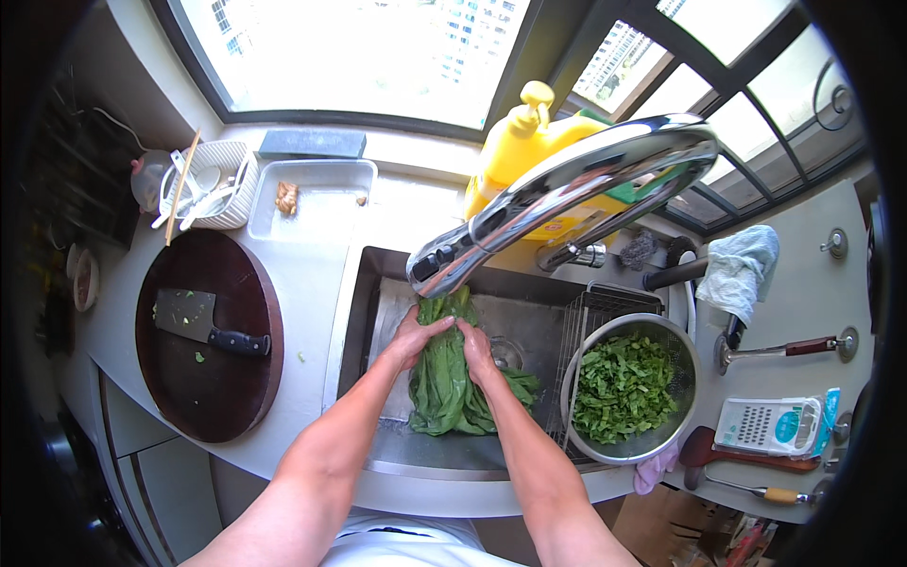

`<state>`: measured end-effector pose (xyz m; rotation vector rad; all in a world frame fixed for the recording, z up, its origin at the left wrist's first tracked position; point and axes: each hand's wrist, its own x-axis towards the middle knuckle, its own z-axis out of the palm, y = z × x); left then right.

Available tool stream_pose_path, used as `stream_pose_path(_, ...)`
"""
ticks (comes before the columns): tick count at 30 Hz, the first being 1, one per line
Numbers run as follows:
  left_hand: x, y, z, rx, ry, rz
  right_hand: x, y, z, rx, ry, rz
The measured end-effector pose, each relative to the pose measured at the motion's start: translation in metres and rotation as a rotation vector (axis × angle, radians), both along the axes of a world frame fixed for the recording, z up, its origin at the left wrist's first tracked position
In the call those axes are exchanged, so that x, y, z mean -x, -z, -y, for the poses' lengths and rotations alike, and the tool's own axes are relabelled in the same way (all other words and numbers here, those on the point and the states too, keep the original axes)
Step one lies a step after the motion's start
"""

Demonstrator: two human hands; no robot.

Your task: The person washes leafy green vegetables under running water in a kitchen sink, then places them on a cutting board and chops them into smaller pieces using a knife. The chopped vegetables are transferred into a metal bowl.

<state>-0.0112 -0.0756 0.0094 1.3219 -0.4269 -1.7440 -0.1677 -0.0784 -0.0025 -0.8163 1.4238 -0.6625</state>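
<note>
A large bunch of green leafy vegetable (446, 386) hangs in the steel sink (538, 326), its upper end under the head of the chrome faucet (439, 266). My left hand (413, 337) grips its left side, thumb laid across the leaves. From the right, my right hand (476, 347) holds the same bunch, and the two thumbs nearly meet. Some leaves spread to the right behind my right wrist. The drain (506, 351) is partly covered. Whether water is running, I cannot tell.
Right of the hands, a steel colander (691, 397) of chopped greens (623, 390) sits by a wire rack (577, 354). A cleaver (186, 310) lies on a round cutting board (234, 390) at left. Behind stand a plastic container (319, 205), a utensil basket (244, 188) and yellow bottles (506, 152).
</note>
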Motion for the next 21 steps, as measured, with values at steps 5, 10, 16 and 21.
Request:
stream_pose_path(5, -0.01, -0.052, -0.014, 0.222, 0.001, -0.011, -0.015, -0.073, -0.011, 0.133, 0.017, 0.354)
stream_pose_path(10, -0.03, -0.139, -0.035, 0.434, 0.23, 0.468, -0.023, -0.13, -0.03, 0.436, -0.023, 0.294)
stream_pose_path(16, -0.055, -0.199, -0.06, 0.778, 0.273, 0.571, -0.041, -0.227, -0.042, 0.759, -0.133, 0.254)
stream_pose_path(21, -0.063, -0.228, -0.063, 0.937, 0.14, 0.539, -0.055, -0.276, -0.055, 0.928, -0.163, 0.158)
